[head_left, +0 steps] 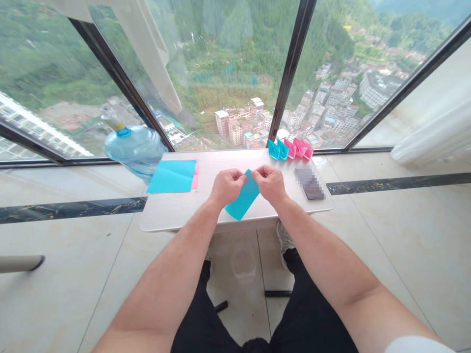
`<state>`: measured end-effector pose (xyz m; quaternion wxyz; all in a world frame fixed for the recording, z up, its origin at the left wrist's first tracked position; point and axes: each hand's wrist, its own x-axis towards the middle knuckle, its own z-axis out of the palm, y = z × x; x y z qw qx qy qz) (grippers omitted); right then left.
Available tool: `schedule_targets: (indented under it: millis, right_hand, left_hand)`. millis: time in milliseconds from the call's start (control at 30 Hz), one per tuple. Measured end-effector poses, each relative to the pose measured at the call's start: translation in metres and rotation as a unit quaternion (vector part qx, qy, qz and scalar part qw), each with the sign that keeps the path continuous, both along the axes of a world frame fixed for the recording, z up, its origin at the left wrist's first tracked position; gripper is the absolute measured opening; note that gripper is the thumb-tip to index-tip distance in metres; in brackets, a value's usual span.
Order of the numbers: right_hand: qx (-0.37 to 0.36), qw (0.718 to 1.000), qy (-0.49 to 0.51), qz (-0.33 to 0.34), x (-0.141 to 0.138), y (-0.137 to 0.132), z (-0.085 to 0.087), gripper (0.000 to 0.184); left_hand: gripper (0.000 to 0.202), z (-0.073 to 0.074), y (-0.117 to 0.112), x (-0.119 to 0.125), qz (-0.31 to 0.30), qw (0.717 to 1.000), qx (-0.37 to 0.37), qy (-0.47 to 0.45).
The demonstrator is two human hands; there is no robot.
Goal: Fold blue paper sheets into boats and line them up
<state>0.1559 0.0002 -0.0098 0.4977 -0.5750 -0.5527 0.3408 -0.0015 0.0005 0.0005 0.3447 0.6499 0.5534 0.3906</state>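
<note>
A folded sheet of blue paper point(243, 198) is held up over the front part of the small white table point(169, 215), tilted, with its lower corner by the table's near edge. My left hand point(228, 186) pinches its upper left edge between thumb and fingers. On the other side, my right hand point(270, 182) pinches the upper right edge near the top corner. Both hands are closed on the paper, and the fingers behind it are partly hidden.
Blue paper point(172, 175) lies over pink paper point(196, 176) at the table's left. Blue paper boats point(277, 149) and pink paper boats point(299, 148) line the back right edge, behind a phone point(314, 190). A large water bottle point(136, 147) stands left, beside the window.
</note>
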Motion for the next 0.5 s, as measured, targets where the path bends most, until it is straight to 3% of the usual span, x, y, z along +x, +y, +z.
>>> schedule_targets:
  millis: [200,500]
  right_hand:
    - [-0.014,0.996,-0.020,0.088,0.0034,-0.0025,0.0052,0.019]
    - [-0.029,0.996,-0.040,0.068,0.0034,0.0003,0.0028,0.019]
  left_hand:
    - [0.031,0.0010,-0.0042,-0.0005,-0.056,0.996,0.012,0.071]
    - [0.032,0.0065,-0.0042,0.0000,-0.069,0.993,0.009,0.093]
